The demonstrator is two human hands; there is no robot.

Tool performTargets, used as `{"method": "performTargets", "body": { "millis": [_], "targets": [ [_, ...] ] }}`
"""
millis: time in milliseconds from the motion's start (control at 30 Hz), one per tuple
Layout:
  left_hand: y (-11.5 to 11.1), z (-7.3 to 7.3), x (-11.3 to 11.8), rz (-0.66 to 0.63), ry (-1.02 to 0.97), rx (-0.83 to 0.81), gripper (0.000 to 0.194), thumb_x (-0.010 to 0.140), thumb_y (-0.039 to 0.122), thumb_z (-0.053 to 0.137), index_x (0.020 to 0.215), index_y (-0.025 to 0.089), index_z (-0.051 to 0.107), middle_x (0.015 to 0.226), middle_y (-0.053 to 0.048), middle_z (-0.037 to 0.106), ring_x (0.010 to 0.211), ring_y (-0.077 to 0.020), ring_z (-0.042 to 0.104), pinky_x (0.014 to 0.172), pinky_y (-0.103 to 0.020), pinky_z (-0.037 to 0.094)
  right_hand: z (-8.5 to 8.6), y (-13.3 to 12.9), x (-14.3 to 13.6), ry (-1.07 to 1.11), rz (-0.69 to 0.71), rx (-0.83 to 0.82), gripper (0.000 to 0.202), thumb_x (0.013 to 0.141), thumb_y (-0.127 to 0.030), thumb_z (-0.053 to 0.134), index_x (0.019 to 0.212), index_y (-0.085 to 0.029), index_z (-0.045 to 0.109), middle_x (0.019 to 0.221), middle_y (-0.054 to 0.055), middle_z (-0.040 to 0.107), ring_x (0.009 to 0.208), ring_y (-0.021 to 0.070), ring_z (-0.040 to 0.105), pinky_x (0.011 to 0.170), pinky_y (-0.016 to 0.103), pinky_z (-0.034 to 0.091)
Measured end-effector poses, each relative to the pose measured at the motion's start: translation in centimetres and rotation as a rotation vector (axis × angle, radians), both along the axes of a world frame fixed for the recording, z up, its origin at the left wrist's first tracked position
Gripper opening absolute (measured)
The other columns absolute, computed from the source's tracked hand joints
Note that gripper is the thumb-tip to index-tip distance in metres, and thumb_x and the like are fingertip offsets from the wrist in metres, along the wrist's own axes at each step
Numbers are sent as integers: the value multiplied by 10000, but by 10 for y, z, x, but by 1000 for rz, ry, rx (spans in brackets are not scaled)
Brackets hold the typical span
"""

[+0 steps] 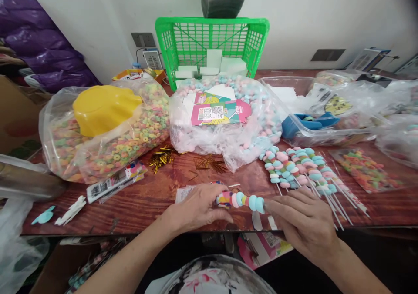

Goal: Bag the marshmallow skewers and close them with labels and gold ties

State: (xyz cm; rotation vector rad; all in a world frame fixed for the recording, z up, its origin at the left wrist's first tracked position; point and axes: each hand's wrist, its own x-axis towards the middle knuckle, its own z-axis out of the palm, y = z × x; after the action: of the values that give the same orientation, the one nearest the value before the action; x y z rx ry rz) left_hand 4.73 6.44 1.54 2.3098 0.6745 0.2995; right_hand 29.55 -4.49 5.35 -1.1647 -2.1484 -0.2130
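Note:
A candy skewer point(254, 203) of pink and blue marshmallows with small candy rings lies level between my hands above the table's front. My right hand point(303, 218) is closed round its right end, where the fingers cover the stick. Around the skewer's left end is a printed plastic bag point(224, 199). My left hand point(199, 205) curls over this bag, fingers above and thumb below; part of the grip is hidden. Close beyond my right hand lies a pile of finished marshmallow skewers point(302, 170) with their white sticks pointing towards me.
Big bags of candy rings point(130, 141) and marshmallows point(261, 133) stand behind, one topped by a yellow bowl point(104, 109), the other by printed cards point(215, 111). A green basket point(212, 21) is at the wall. Gold twist ties point(161, 158) and flat bags point(112, 184) lie left.

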Motion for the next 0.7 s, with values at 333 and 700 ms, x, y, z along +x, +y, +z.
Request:
{"method": "performTargets", "body": {
  "millis": [333,700],
  "targets": [
    [-9,9,36,-82,-73,-277,389,744,508,718,876,164,594,778,38,547,699,-118,477,622,-213,329,34,13,12,-314,96,-245,246,825,-19,417,824,-199,585,738,10,621,647,160,509,598,327,272],
    [-27,11,57,-54,-200,-856,441,578,411,852,843,145,621,719,63,535,673,-93,454,605,-189,379,43,10,-3,-316,103,-520,163,820,-52,482,786,-195,553,733,1,611,626,136,496,588,303,228]
  ]
}}
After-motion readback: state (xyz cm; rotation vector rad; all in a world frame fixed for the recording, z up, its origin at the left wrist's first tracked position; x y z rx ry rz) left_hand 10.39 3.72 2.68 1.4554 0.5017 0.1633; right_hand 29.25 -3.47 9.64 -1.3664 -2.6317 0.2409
